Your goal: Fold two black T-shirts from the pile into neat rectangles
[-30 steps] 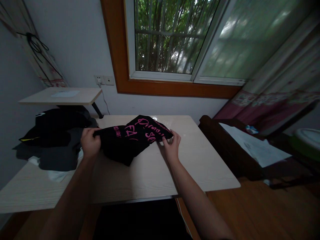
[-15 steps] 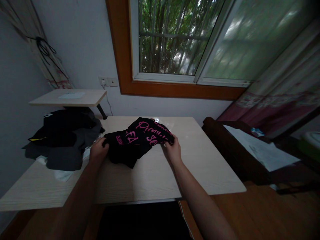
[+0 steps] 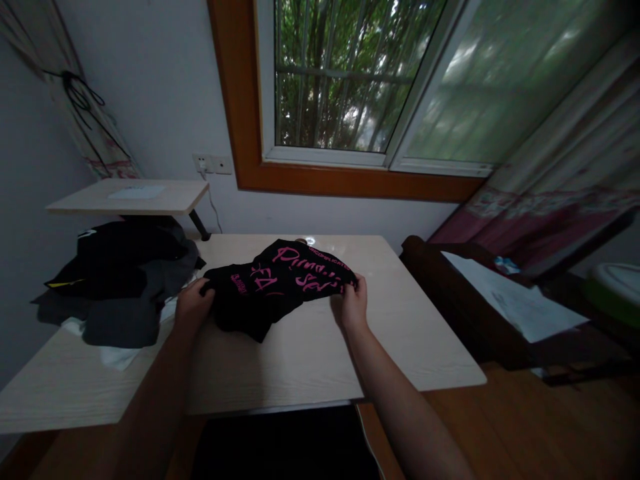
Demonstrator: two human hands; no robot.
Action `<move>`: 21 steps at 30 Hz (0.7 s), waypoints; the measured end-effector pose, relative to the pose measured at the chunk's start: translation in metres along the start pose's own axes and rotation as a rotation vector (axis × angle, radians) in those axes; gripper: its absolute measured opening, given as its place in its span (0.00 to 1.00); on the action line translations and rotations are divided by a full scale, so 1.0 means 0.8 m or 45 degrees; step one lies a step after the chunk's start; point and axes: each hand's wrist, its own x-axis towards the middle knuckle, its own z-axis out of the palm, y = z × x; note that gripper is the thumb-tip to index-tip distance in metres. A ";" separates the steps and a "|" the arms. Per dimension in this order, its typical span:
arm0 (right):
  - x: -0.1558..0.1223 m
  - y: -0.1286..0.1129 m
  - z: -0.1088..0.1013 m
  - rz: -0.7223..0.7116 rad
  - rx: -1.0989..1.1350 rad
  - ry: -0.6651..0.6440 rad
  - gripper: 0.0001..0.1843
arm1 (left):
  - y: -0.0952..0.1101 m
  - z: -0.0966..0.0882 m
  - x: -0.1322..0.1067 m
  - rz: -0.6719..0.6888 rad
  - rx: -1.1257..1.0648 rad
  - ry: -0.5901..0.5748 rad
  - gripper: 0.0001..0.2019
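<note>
Left hand (image 3: 194,305) and right hand (image 3: 355,303): fingers pinching black cloth (image 3: 280,293) at opposite ends; clothes (image 3: 123,320) left of it, surface edge (image 3: 433,315) well right.

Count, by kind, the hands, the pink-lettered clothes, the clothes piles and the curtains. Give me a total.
Hands: 2 (left hand, right hand)
Pink-lettered garment: 1
Clothes pile: 1
Curtains: 2 (left curtain, right curtain)
Total: 6
</note>
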 end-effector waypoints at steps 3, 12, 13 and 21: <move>0.000 -0.006 0.005 -0.003 0.075 0.115 0.15 | -0.004 0.002 0.001 0.007 -0.002 -0.018 0.16; -0.005 -0.026 0.011 0.139 0.240 0.028 0.16 | -0.004 -0.001 0.000 -0.032 -0.068 -0.054 0.17; -0.005 -0.029 0.010 0.144 0.228 0.019 0.16 | -0.004 -0.001 0.000 -0.031 -0.074 -0.051 0.17; -0.004 -0.029 0.011 0.112 0.151 -0.061 0.21 | -0.010 0.006 0.000 -0.005 -0.135 -0.037 0.15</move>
